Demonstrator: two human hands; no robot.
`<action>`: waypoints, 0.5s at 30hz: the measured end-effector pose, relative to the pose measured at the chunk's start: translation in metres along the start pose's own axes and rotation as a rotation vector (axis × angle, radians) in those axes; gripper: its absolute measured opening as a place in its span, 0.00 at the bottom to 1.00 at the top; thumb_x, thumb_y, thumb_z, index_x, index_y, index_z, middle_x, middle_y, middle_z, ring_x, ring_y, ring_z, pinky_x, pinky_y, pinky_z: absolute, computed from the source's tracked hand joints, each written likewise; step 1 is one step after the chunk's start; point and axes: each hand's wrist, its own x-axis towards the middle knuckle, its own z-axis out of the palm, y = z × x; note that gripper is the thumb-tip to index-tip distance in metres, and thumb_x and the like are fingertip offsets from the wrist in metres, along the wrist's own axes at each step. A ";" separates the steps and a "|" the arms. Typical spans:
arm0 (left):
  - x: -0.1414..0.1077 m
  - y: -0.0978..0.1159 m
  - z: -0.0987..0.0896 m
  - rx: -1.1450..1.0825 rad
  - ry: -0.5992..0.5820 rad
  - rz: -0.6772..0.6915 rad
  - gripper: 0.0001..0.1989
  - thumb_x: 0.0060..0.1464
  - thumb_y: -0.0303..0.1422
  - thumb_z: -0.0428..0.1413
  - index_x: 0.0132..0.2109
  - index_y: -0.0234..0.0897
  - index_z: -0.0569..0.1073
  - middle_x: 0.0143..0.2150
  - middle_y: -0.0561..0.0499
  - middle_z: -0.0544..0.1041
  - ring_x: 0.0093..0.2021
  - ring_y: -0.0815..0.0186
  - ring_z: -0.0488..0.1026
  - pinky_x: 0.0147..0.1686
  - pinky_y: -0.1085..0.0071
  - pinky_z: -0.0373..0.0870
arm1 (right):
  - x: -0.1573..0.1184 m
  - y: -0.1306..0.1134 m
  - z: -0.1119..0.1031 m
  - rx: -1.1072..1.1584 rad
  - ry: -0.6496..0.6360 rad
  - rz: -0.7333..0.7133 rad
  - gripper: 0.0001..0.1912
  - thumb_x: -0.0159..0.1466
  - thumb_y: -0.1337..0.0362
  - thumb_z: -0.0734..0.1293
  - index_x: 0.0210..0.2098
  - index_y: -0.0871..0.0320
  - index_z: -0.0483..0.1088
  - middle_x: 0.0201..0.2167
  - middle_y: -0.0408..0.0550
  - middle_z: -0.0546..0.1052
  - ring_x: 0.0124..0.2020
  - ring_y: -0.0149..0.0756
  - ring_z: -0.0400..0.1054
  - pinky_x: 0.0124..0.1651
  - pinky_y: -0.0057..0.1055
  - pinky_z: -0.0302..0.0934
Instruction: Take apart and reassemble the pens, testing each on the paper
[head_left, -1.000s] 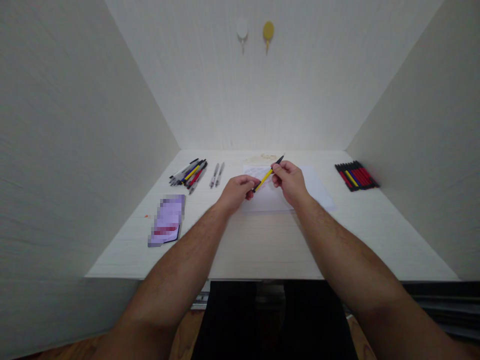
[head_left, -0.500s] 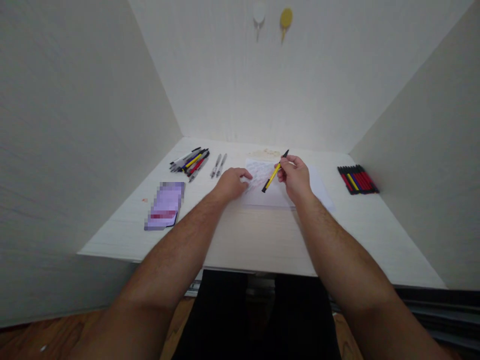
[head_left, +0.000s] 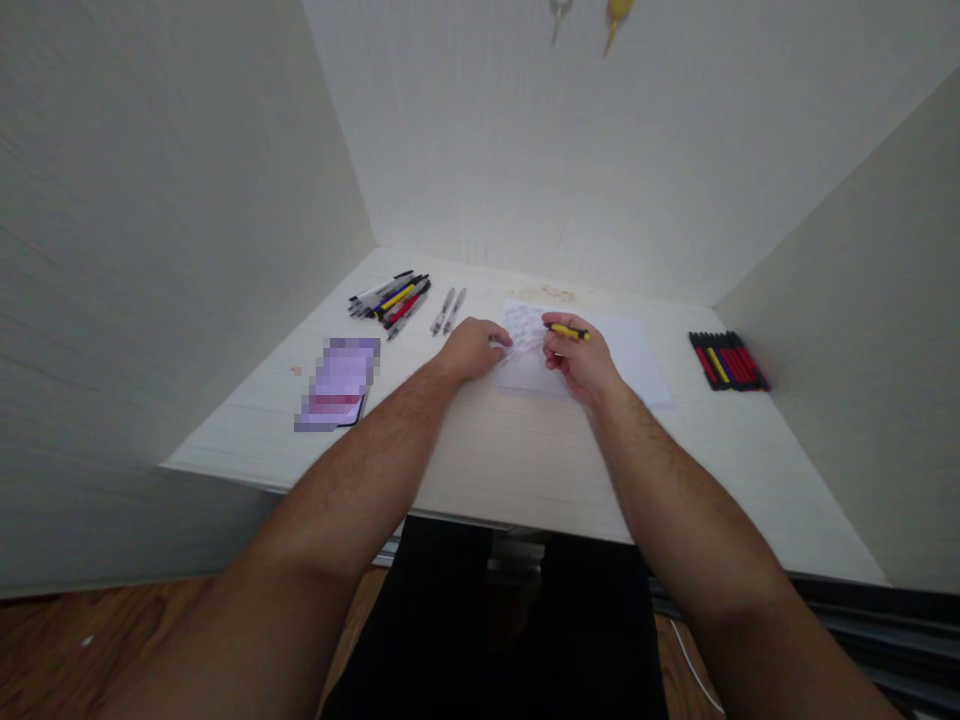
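My right hand (head_left: 586, 362) grips a yellow pen (head_left: 568, 331) with black ends, just over the white paper (head_left: 634, 355). The pen lies slantwise across the fingers, its dark end toward the written part of the sheet. Grey and reddish scribbles cover the paper's left side. At the sheet's left edge rests my left hand (head_left: 472, 348), holding nothing, with thumb and forefinger apart. Two clear pens (head_left: 448, 311) lie side by side beyond that hand.
A loose pile of mixed pens (head_left: 394, 300) is at the table's back left, with a phone (head_left: 337, 385) nearer me, its screen blurred out. Along the right side lies a neat row of red, yellow and blue pens (head_left: 727, 361). White panels (head_left: 480, 150) enclose the table (head_left: 517, 460).
The pen has turned in my right hand, from steeply slanted to nearly level. My left hand stays at the paper's edge. The whole view has shifted slightly.
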 end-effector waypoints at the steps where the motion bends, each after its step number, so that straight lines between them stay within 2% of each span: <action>1: 0.000 0.000 -0.001 0.022 -0.013 -0.006 0.12 0.45 0.26 0.61 0.39 0.40 0.82 0.43 0.48 0.82 0.46 0.60 0.76 0.55 0.65 0.67 | -0.001 0.004 0.002 -0.028 -0.028 0.014 0.18 0.51 0.61 0.72 0.42 0.57 0.71 0.19 0.35 0.67 0.18 0.25 0.59 0.21 0.24 0.55; 5: 0.000 0.003 -0.004 0.096 -0.064 -0.058 0.14 0.49 0.28 0.60 0.44 0.39 0.82 0.47 0.49 0.81 0.49 0.63 0.75 0.56 0.69 0.67 | -0.005 0.014 0.009 -0.219 -0.060 0.042 0.15 0.56 0.56 0.69 0.37 0.62 0.75 0.19 0.39 0.69 0.17 0.24 0.58 0.19 0.24 0.52; 11: 0.000 0.004 -0.005 0.096 -0.076 -0.069 0.15 0.47 0.26 0.60 0.44 0.37 0.81 0.48 0.49 0.81 0.50 0.63 0.76 0.55 0.70 0.68 | -0.014 0.010 0.017 -0.603 -0.066 0.008 0.10 0.54 0.65 0.67 0.34 0.61 0.76 0.19 0.42 0.73 0.20 0.27 0.64 0.23 0.24 0.56; 15: 0.000 0.007 -0.006 0.105 -0.074 -0.073 0.15 0.47 0.26 0.60 0.44 0.38 0.81 0.48 0.50 0.81 0.50 0.63 0.75 0.55 0.70 0.68 | -0.014 0.010 0.018 -0.650 -0.072 -0.036 0.11 0.55 0.64 0.66 0.35 0.61 0.76 0.20 0.43 0.74 0.21 0.28 0.65 0.24 0.25 0.56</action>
